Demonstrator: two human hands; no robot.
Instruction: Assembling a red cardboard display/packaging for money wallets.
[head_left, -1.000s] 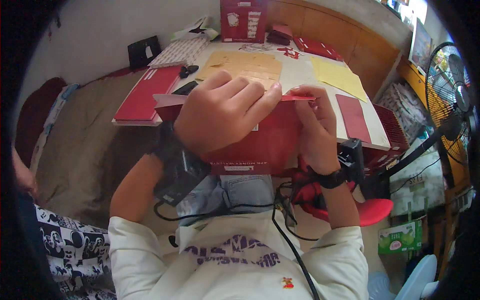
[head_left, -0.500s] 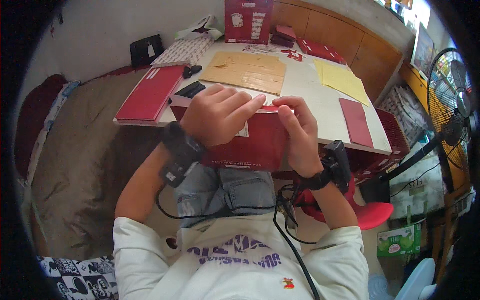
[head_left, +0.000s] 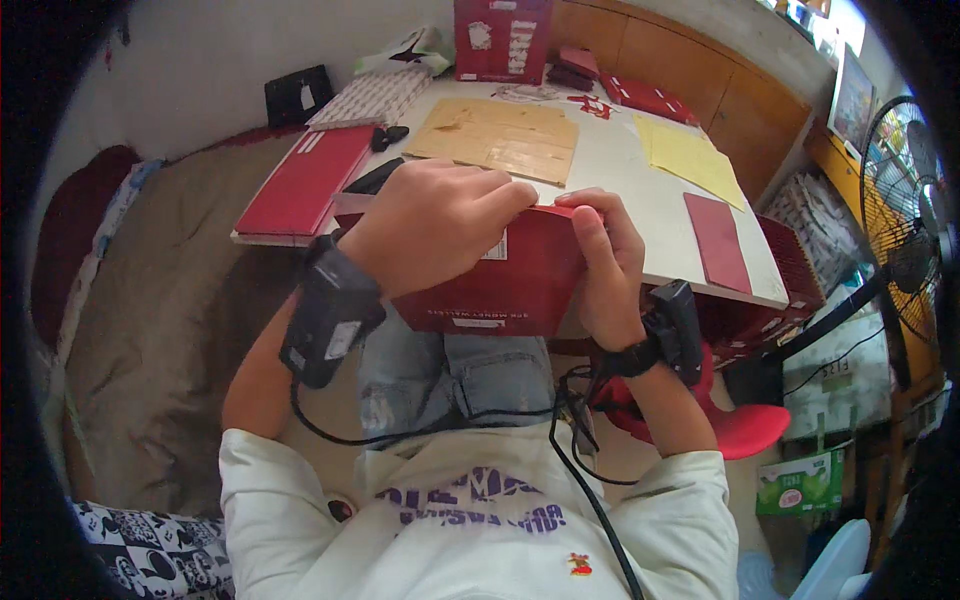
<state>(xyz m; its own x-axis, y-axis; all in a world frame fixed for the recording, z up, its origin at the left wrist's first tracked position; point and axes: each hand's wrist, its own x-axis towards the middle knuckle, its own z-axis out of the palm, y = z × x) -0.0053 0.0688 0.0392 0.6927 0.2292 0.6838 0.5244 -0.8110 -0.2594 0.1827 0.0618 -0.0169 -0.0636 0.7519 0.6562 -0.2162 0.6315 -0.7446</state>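
A dark red cardboard box (head_left: 500, 280) is tilted against the near edge of the white table, above my lap. My left hand (head_left: 435, 225) is closed, its fingers curled over the box's upper edge near the middle and its back hiding the left part. At the upper right corner my right hand (head_left: 608, 255) grips the box, thumb on the near face and fingers bent over the top. Both hands' fingertips almost meet at the top edge. A pale label shows beside my left hand. What lies inside the box is hidden.
On the white table (head_left: 620, 170) lie a brown cardboard sheet (head_left: 490, 138), yellow sheets (head_left: 690, 160), a flat red piece (head_left: 717, 240) and a red panel (head_left: 305, 185). A taller red box (head_left: 502, 40) stands behind. At right are a black fan (head_left: 915, 200) and red stool (head_left: 745, 425); cables hang over my lap.
My left hand has rolled forward, its wrist turning and lifting slightly. Its fingers press further over the box's top edge. My right hand keeps its hold, and the box tilts a little.
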